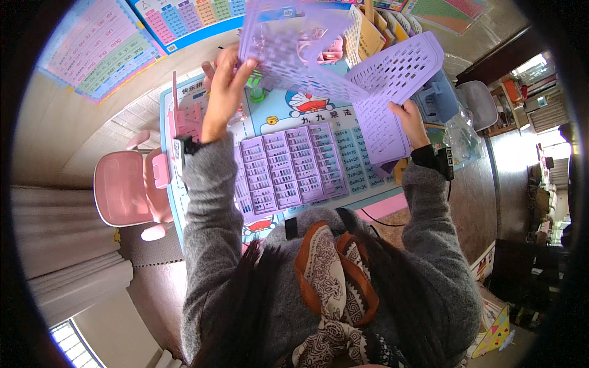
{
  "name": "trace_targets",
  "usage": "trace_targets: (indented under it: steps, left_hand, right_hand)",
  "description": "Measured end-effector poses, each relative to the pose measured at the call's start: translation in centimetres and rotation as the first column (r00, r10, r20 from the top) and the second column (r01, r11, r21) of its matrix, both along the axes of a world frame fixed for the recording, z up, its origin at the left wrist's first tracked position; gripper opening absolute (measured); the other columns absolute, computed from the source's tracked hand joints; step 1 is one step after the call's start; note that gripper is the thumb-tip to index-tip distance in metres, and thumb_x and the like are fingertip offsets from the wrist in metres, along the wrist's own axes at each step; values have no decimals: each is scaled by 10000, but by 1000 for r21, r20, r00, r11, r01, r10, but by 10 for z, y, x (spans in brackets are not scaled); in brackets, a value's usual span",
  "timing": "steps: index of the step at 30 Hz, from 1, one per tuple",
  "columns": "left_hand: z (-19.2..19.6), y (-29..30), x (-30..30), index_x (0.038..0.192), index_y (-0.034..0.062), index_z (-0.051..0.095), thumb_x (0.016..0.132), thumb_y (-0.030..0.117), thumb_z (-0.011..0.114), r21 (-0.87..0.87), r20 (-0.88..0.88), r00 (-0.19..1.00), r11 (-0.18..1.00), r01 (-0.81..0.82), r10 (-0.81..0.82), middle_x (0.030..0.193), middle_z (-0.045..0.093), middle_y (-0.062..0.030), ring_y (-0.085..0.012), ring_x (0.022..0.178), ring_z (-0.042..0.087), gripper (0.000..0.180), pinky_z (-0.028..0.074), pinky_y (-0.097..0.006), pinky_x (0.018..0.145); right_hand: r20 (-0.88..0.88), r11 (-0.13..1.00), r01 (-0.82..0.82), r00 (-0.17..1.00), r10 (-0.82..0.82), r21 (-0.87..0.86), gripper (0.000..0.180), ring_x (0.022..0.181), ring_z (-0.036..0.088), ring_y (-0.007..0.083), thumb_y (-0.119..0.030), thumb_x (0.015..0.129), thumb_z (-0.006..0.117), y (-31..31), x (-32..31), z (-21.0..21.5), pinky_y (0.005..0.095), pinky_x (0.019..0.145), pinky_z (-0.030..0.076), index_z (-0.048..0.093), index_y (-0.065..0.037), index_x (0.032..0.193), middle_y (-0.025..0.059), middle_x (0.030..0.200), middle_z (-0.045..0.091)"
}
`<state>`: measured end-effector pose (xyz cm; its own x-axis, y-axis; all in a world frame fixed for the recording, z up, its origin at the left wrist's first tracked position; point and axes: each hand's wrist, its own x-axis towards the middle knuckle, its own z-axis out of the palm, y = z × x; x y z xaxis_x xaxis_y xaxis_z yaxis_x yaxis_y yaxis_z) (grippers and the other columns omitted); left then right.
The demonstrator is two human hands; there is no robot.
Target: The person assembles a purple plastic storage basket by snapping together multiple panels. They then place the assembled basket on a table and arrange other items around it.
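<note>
- Above the counter (368, 205), your left hand (224, 92) pinches one lilac perforated panel (288, 46); your right hand (410, 122) grips another (392, 92).
- Panels overlap; tugging could snag holes or drop one onto the slatted pieces (288, 168).

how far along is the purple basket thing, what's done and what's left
Early, it looks. Done: nothing visibly joined. In hand: left hand and right hand each hold a perforated purple panel raised over the desk mat. Left: four slatted purple panels lie unassembled on the mat.
</note>
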<state>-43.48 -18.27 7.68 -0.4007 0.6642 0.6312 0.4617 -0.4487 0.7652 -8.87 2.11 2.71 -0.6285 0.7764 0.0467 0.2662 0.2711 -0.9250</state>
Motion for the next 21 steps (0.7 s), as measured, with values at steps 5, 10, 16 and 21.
trace_targets:
  steps: [5, 10, 16, 21]
  left_hand:
    - [8, 27, -16, 1047, -14, 587, 886, 212, 578, -353, 102, 951, 883, 309, -292, 834, 603, -28, -83, 797, 525, 277, 421, -237, 740]
    - [1, 61, 0, 1096, -1, 592, 879, 176, 583, -555, -76, 830, 715, 426, -553, 822, 621, -32, -97, 753, 560, 280, 446, -250, 691]
    - [-2, 76, 28, 1043, 97, 630, 836, 180, 585, -636, -455, 667, 740, 220, -590, 837, 617, -46, -165, 750, 601, 227, 478, -309, 659]
    - [-15, 52, 58, 1045, 221, 648, 768, 80, 546, -83, -874, 484, 994, -65, -41, 962, 578, -5, -202, 872, 585, 327, 487, -339, 697]
  right_hand:
    - [0, 989, -139, 990, 139, -51, 284, 902, 544, 116, -108, 883, 531, -3, -7, -21, 257, 783, 437, 525, 45, 1122, 49, 1038, 591]
    - [137, 968, -245, 962, 237, 48, 292, 858, 561, 147, -110, 858, 557, -17, -16, -23, 285, 761, 448, 537, 24, 1116, 73, 983, 609]
    - [253, 936, -330, 923, 291, 124, 289, 787, 547, 131, -135, 851, 542, -17, -17, -21, 276, 721, 438, 537, 31, 1088, 93, 891, 616]
    - [160, 973, -158, 978, 131, 170, 273, 753, 527, 123, -142, 849, 540, -10, -6, -29, 267, 698, 429, 542, 34, 1058, 76, 845, 597]
